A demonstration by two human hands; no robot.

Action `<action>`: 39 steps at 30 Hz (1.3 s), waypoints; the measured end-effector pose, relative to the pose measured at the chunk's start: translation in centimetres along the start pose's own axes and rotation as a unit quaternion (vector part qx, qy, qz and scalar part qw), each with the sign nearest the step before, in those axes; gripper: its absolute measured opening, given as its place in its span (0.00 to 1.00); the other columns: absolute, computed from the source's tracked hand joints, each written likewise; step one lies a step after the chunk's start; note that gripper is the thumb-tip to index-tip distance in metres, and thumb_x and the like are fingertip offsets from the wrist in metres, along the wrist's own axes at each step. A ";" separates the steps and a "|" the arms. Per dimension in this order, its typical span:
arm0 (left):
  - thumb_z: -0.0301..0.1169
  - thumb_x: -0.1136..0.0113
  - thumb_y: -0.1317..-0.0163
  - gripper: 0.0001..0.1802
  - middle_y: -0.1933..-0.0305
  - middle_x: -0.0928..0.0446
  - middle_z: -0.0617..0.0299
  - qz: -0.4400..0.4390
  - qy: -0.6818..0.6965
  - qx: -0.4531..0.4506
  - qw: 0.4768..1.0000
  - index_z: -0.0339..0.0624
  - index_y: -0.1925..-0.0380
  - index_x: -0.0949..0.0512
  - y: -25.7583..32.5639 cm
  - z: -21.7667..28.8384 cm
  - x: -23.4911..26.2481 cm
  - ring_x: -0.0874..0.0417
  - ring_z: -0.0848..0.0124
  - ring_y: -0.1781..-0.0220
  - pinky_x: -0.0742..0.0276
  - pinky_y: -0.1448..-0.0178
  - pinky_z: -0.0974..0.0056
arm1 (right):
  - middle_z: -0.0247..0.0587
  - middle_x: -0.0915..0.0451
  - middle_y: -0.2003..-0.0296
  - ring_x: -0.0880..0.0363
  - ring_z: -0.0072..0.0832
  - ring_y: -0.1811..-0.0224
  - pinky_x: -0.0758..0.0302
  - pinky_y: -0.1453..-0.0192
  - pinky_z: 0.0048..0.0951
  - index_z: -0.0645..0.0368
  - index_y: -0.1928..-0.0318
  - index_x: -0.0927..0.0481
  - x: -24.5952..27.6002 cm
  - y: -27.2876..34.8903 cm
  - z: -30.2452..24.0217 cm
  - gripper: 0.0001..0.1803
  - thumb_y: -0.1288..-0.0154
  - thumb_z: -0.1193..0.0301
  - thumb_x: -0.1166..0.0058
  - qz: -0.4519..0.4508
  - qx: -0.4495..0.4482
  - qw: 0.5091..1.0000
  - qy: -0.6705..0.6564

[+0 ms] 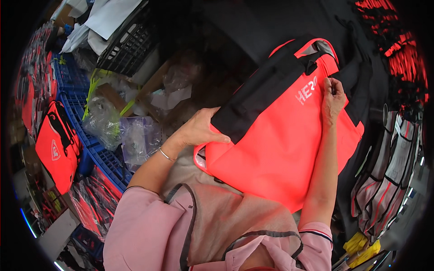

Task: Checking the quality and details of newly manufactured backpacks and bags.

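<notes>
Clearly, white lettering (307,90) on red bag (266,158)

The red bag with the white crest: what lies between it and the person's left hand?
In the head view, slatted blue plastic, then clear plastic packaging, lie between that red bag and the left hand.

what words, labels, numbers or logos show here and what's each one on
Large white striped lettering: on the red-and-black bag near the right hand; legible in part, wording not copied here.
Small white line beside it: too small to read.
White crest logo: on the red backpack-like bag at left; no words readable.
Other marks: too small or blurred.
</notes>
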State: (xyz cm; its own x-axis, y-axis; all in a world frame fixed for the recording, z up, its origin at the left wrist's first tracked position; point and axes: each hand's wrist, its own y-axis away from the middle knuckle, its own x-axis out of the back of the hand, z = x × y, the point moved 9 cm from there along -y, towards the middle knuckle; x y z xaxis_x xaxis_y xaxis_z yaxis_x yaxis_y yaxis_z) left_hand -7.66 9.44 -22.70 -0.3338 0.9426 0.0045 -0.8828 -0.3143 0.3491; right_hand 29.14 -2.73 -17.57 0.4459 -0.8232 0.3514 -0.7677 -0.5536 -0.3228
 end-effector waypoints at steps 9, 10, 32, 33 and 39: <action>0.33 0.28 0.58 0.34 0.59 0.18 0.41 0.124 -0.190 0.020 0.974 0.34 0.48 0.26 1.8 3.4 -0.3 0.18 0.46 0.53 0.22 0.45 0.56 | 0.22 0.27 0.73 0.36 0.11 0.71 0.36 0.67 0.15 0.61 0.64 0.21 0.4 -0.1 -1.1 0.06 0.32 0.72 0.41 0.002 -0.004 0.999 0.040; 0.32 0.28 0.57 0.33 0.59 0.19 0.40 0.122 -0.214 0.021 0.969 0.30 0.50 0.26 1.0 3.8 -0.1 0.18 0.45 0.52 0.22 0.47 0.56 | 0.22 0.28 0.73 0.36 0.11 0.71 0.36 0.67 0.16 0.60 0.64 0.21 0.6 -0.1 -1.7 0.05 0.32 0.72 0.41 0.011 0.008 0.997 0.070; 0.20 0.35 0.45 0.30 0.60 0.30 0.52 0.253 -0.381 -0.373 0.807 0.31 0.41 0.30 -7.4 12.0 -3.6 0.22 0.59 0.61 0.22 0.56 0.61 | 0.32 0.20 0.71 0.25 0.16 0.68 0.27 0.61 0.19 0.63 0.63 0.21 0.0 0.5 -1.1 0.04 0.39 0.80 0.41 0.012 -0.023 0.999 0.037; 0.20 0.35 0.46 0.30 0.60 0.30 0.52 0.260 -0.378 -0.383 0.801 0.31 0.41 0.29 -7.3 11.9 -3.6 0.22 0.59 0.61 0.21 0.56 0.62 | 0.32 0.20 0.71 0.25 0.16 0.68 0.27 0.61 0.19 0.63 0.63 0.21 0.0 0.6 -1.1 0.04 0.39 0.80 0.41 0.015 -0.025 0.999 0.036; 0.20 0.35 0.46 0.28 0.59 0.28 0.52 0.278 -0.348 -0.404 0.799 0.33 0.43 0.28 -7.0 10.9 -3.4 0.22 0.59 0.60 0.20 0.57 0.62 | 0.32 0.21 0.72 0.26 0.16 0.69 0.27 0.62 0.19 0.62 0.63 0.21 -0.1 0.8 -1.5 0.04 0.39 0.81 0.41 0.011 -0.022 0.999 0.038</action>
State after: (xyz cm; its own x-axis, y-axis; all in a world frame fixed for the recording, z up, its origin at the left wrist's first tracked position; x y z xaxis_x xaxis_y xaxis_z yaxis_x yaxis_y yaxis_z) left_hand 3.29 9.65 -14.91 -0.7326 0.3779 0.5661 -0.6806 -0.4108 -0.6066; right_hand 27.72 -2.89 -16.54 0.3945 -0.8223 0.4102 -0.7971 -0.5283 -0.2925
